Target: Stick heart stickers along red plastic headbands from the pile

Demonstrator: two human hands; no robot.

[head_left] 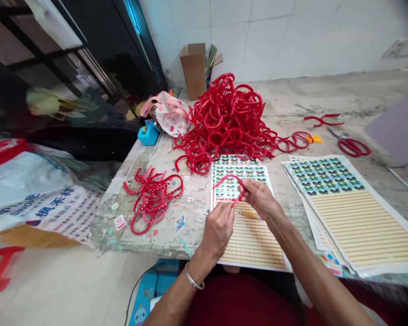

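Note:
In the head view, my left hand and my right hand are both closed on one red headband, a thin C-shaped hoop. My left fingers pinch its lower end, while my right fingers grip its right side. Directly below lies a printed sticker sheet, with small green and blue pictures at the top and long yellow strips beneath. Behind my hands rises a big tangled heap of red headbands. A smaller pile of red headbands, some with pale dots, lies to the left.
More sticker sheets are stacked at the right. Beyond them are red-handled scissors, red-handled pliers and an orange clip. A cardboard box, a pale patterned bag and a blue container stand at the back left.

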